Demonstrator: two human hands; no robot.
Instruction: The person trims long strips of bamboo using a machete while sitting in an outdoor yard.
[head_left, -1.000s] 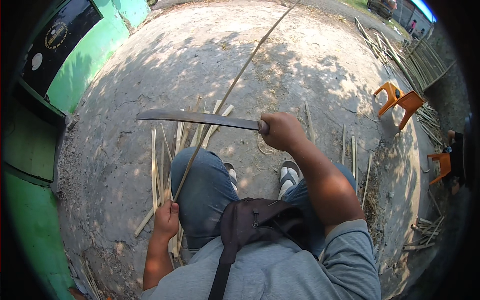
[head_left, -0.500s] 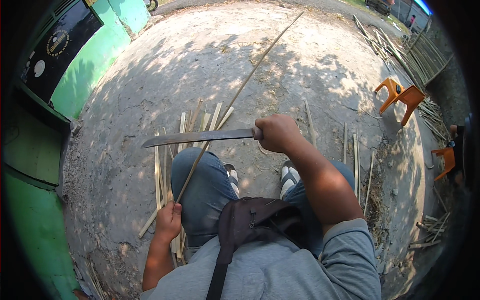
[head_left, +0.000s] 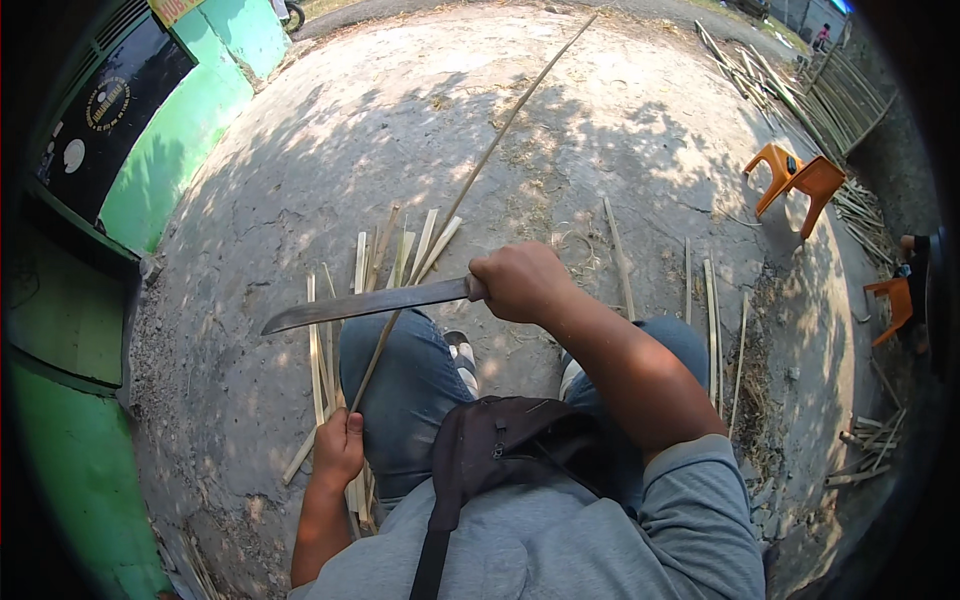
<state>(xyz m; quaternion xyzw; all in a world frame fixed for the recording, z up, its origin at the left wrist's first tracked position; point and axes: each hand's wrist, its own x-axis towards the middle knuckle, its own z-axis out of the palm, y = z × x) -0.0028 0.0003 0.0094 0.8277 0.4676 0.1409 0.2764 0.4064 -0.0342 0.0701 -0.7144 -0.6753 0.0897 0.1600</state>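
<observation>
Both hands closed, right hand [head_left: 520, 283] gripping machete [head_left: 365, 303], left hand [head_left: 340, 447] bamboo strip [head_left: 455, 205]

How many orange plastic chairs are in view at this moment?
2. One orange chair lies tipped on the ground at upper right; a second chair sits at the right rim, partly cut off. Others may be hidden beyond.

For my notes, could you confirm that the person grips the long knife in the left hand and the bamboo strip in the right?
Not quite: in the head view, the right hand grips the long knife, and the left hand holds the bamboo strip.
</observation>
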